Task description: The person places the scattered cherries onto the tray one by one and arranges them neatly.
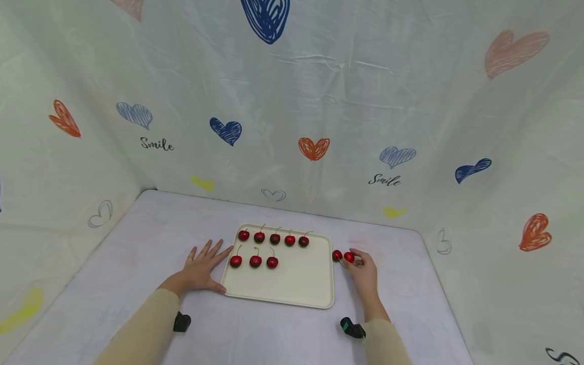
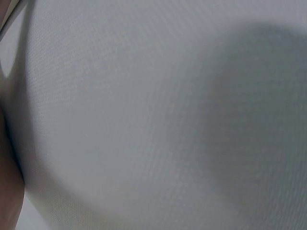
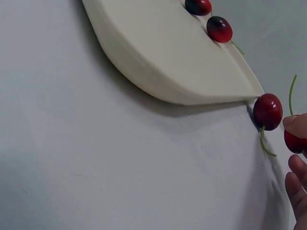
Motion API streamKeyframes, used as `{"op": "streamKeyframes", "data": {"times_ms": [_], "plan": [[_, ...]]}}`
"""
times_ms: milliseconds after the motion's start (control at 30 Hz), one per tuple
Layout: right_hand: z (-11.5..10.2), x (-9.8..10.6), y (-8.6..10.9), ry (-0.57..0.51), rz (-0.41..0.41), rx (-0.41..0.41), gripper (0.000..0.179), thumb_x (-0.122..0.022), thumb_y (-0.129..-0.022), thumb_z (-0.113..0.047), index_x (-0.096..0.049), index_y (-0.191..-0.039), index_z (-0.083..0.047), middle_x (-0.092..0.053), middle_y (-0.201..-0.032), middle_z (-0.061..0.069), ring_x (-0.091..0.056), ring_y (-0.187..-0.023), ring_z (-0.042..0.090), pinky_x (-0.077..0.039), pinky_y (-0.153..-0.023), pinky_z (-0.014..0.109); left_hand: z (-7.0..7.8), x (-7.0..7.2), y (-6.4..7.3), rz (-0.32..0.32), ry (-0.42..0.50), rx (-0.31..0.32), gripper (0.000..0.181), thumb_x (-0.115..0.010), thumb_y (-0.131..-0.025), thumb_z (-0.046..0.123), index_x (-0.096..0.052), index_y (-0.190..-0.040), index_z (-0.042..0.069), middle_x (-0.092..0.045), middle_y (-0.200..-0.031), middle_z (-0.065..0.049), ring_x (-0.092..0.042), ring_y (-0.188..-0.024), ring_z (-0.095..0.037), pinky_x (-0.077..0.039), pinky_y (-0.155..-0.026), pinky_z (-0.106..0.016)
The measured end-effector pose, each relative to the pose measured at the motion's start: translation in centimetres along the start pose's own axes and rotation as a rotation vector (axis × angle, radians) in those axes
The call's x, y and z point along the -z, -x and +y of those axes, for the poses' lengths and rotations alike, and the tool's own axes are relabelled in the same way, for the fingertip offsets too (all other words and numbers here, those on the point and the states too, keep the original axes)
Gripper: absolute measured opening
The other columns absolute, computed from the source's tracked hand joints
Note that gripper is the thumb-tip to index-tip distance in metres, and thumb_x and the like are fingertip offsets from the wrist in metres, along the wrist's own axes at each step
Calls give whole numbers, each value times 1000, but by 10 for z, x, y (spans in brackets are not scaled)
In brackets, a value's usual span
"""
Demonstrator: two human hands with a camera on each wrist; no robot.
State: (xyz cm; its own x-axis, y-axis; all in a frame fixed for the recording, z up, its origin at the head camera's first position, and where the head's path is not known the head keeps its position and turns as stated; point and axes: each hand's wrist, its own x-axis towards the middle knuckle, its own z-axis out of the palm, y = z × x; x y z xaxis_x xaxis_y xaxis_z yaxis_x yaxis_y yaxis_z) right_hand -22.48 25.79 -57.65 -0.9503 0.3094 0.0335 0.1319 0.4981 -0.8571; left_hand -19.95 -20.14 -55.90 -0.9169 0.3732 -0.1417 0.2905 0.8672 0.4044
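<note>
A cream rectangular tray (image 1: 301, 284) holds red cherries with green stems: several in a back row, such as the cherry (image 1: 275, 239), and three in a row in front of it. My left hand (image 1: 201, 269) lies with fingers spread, its fingertips and thumb at the tray's left edge. Off the tray's right side, my right hand (image 1: 363, 271) pinches a cherry (image 3: 293, 140) between thumb and fingers, its stem pointing up in the right wrist view. Beside it, another cherry (image 3: 267, 111) rests by the tray's corner, its stem trailing toward the table. The left wrist view shows mostly blurred pale cloth.
The table (image 1: 255, 339) has a pale, faintly patterned cover. White curtains (image 1: 337, 101) printed with hearts and "Smile" hang behind and at both sides. A dark wrist device (image 1: 182, 322) shows by the left sleeve, and another dark device (image 1: 352, 328) by the right sleeve.
</note>
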Motion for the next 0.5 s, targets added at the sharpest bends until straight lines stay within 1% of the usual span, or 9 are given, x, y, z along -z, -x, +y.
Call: {"op": "streamKeyframes", "data": {"times_ms": [133,233,333,400,500], "plan": [[-5,-3,13,-71,47,17,39,-77,-82,-6,-67,-120,-4,-59,-110,11,-55,-89,24,-48,-66,17,0,1,1,7,-8,-6,118,-83,-59,63,-30,-152,13,-16,-158,-23,-5,-143,-49,0,-105,-72],[-8,-6,20,-135,63,62,39,-76,-81,0,-67,-119,-1,-61,-112,13,-58,-98,26,-49,-77,15,1,1,1,11,-3,-10,118,-83,-59,63,-31,-152,13,-16,-158,-24,-5,-143,-49,0,-105,-72],[-12,-8,26,-216,51,91,41,-75,-80,6,-65,-120,2,-59,-116,16,-58,-109,29,-46,-88,13,1,2,1,12,-3,-10,118,-83,-59,62,-31,-152,13,-16,-158,-24,-5,-143,-50,0,-105,-72],[-15,-10,31,-273,38,94,42,-74,-80,8,-64,-121,4,-58,-117,18,-59,-111,31,-46,-90,14,1,1,1,11,-4,-10,117,-83,-59,62,-30,-152,13,-16,-158,-24,-5,-143,-50,0,-105,-72],[-20,-14,38,-347,13,74,42,-75,-79,9,-64,-120,6,-57,-117,20,-62,-107,29,-49,-86,16,1,1,1,11,-9,-10,118,-83,-59,62,-30,-152,13,-16,-158,-24,-5,-143,-50,0,-105,-72]]}}
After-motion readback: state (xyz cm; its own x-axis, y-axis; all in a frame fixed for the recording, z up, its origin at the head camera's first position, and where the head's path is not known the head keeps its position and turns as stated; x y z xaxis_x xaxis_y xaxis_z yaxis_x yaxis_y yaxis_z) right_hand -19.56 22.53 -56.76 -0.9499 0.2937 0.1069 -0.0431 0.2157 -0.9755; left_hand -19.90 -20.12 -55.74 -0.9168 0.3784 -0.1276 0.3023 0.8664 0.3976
